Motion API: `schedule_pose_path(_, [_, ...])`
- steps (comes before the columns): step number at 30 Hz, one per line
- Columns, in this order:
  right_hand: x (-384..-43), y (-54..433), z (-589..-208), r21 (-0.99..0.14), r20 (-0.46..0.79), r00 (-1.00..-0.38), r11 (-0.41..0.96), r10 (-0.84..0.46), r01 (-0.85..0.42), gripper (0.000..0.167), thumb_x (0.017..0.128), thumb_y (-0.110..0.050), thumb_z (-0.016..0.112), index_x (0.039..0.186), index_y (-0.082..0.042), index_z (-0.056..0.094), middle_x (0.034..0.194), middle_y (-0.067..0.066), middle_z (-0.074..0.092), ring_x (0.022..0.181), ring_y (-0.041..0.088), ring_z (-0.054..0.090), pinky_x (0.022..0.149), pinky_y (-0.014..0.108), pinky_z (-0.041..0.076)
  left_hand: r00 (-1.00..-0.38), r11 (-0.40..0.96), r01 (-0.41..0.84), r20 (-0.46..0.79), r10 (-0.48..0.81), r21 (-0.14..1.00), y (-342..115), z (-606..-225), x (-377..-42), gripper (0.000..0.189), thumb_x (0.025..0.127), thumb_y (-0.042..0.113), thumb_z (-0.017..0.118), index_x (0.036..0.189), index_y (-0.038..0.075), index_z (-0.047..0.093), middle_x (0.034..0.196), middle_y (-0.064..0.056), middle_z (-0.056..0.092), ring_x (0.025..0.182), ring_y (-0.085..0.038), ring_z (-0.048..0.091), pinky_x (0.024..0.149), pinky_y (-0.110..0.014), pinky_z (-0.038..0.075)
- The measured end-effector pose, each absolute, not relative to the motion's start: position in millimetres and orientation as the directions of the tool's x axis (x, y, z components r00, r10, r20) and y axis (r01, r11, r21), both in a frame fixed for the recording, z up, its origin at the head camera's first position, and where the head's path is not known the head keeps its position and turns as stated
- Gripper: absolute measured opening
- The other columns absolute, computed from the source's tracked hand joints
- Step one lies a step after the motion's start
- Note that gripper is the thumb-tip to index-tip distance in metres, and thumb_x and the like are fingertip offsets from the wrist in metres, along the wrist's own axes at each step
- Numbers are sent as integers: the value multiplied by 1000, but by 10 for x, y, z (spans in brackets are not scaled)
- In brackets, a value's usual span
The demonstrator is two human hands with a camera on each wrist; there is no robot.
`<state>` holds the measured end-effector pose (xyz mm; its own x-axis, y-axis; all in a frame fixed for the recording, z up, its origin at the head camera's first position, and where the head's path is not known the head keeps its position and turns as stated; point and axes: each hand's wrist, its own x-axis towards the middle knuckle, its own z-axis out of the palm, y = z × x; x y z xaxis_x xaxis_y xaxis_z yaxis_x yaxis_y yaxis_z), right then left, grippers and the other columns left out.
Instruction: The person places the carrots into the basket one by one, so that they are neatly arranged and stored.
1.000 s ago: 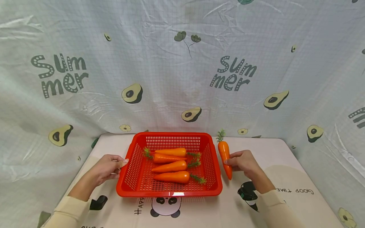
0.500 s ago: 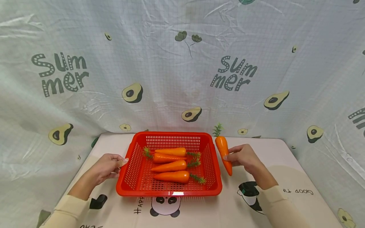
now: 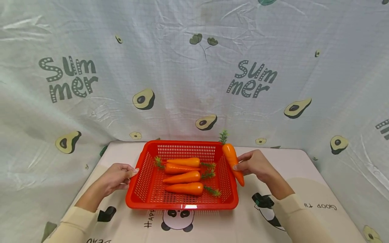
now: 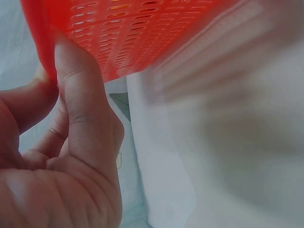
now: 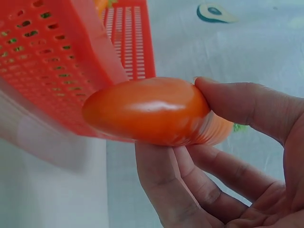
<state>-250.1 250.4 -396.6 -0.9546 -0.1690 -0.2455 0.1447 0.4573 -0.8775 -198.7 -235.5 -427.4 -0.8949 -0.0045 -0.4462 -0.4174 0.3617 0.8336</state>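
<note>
A red slotted plastic basket (image 3: 182,206) stands on the table with several orange carrots (image 3: 183,189) with green tops lying crosswise inside. My left hand (image 3: 115,179) pinches its left rim between thumb and fingers; in the left wrist view the basket's slotted side (image 4: 128,38) rises beyond the fingers. My right hand (image 3: 258,168) holds one more carrot (image 3: 231,158) between thumb and fingertips, over the basket's right rim, green top pointing away. From the right wrist view, the held carrot (image 5: 147,111) is seen tip-on, close beside the basket wall (image 5: 42,47).
A pale table (image 3: 282,162) with printed pandas and lettering lies under the basket. Behind it and along both sides hangs a light cloth (image 3: 170,67) printed with avocados and words.
My right hand has lifted the carrot from the table right of the basket and carried it left, over the right rim. My left hand stays on the left rim.
</note>
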Motion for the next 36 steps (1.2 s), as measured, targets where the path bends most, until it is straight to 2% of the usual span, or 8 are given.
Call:
schedule_pose_path(10, [-2507,2297,-3925,-873,-246,-940,475,-238,108,34,83,-8,83,111,9,75,97,15,77,79,23,77,74,41,66,-892,345,-427,-452,-9,836,-2354,-4282,-1979,29,105,24,62,111,-4,63,81,-3,61,72,-15,57,63,-27,60])
schedule_pose_path(21, [-2530,2072,-3898,-856,-268,-905,513,-329,67,30,79,-10,86,104,4,79,91,12,77,71,20,74,69,37,65,-894,349,-423,-449,-10,836,-2351,-4277,-1979,29,106,23,61,113,-5,63,83,-3,61,72,-16,57,63,-27,59])
schedule_pose_path(36, [-2543,1744,-3965,-844,-273,-846,537,-457,-18,30,75,-7,87,102,3,80,97,13,77,78,22,74,73,40,66,-887,349,-437,-462,-13,829,-2347,-4267,-1988,30,105,24,62,113,-4,62,83,-4,62,73,-16,58,64,-28,60])
